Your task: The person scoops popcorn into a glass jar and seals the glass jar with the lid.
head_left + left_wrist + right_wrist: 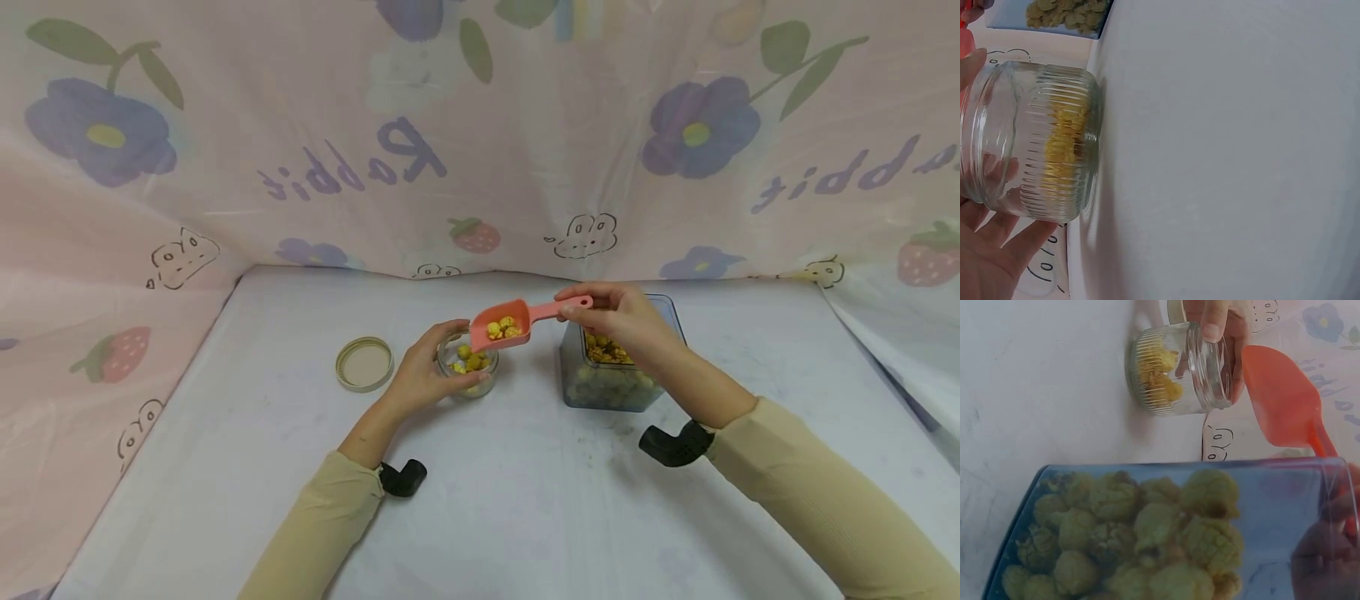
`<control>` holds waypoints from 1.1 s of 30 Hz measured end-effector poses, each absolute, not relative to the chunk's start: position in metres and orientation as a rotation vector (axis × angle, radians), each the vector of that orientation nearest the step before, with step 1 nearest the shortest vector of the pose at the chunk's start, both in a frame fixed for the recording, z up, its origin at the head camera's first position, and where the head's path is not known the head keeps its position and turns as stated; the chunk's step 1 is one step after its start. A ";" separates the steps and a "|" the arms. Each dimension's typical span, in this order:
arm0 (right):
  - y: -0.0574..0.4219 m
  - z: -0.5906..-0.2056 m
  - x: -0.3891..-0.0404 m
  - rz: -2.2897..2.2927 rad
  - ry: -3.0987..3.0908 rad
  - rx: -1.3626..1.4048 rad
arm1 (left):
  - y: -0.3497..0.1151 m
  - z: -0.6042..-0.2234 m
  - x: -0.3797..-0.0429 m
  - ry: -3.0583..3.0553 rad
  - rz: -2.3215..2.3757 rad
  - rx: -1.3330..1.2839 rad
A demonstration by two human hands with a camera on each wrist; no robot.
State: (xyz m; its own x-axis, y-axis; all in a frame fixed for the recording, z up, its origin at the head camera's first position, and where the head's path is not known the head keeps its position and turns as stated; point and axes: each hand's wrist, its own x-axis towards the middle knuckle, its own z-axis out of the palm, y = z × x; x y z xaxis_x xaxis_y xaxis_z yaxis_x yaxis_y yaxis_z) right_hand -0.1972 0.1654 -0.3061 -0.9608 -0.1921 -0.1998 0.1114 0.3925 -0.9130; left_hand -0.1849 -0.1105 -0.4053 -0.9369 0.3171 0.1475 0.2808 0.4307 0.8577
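Observation:
My left hand [417,373] grips a small ribbed glass jar [1013,144] around its side, with the jar upright on the table. Some yellow popcorn [1159,375] lies in the bottom of that jar. A pink-red scoop [522,315] is in my right hand [628,323], pinched by the handle. Several popcorn pieces [504,327] sit in the scoop, whose front edge hangs over the jar's rim. Under my right hand and wrist stands a bluish clear container [600,393], partly filled with popcorn [1147,531].
A round pale lid [365,365] lies on the white-covered table [480,500], left of the jar. Behind the table hangs a pink printed curtain [510,167], which continues along the left and right sides.

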 end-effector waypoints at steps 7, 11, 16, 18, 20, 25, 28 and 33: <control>0.164 -0.308 -0.199 -1.571 2.421 -0.097 | -0.110 -0.404 -0.184 2.615 1.577 0.540; 0.164 -0.308 -0.199 -1.571 2.435 -0.121 | -0.110 -0.404 -0.183 2.612 1.582 0.539; 0.163 -0.308 -0.199 -1.585 2.426 -0.142 | -0.110 -0.405 -0.184 2.605 1.601 0.541; 0.163 -0.308 -0.199 -1.589 2.422 -0.146 | -0.110 -0.405 -0.184 2.603 1.604 0.545; 0.163 -0.308 -0.198 -1.589 2.420 -0.143 | -0.110 -0.405 -0.184 2.601 1.606 0.547; 0.163 -0.308 -0.198 -1.579 2.435 -0.123 | -0.110 -0.406 -0.184 2.593 1.605 0.541; 0.164 -0.307 -0.197 -1.563 2.450 -0.123 | -0.110 -0.406 -0.184 2.586 1.611 0.538; 0.166 -0.307 -0.196 -1.558 2.451 -0.140 | -0.110 -0.407 -0.184 2.587 1.615 0.548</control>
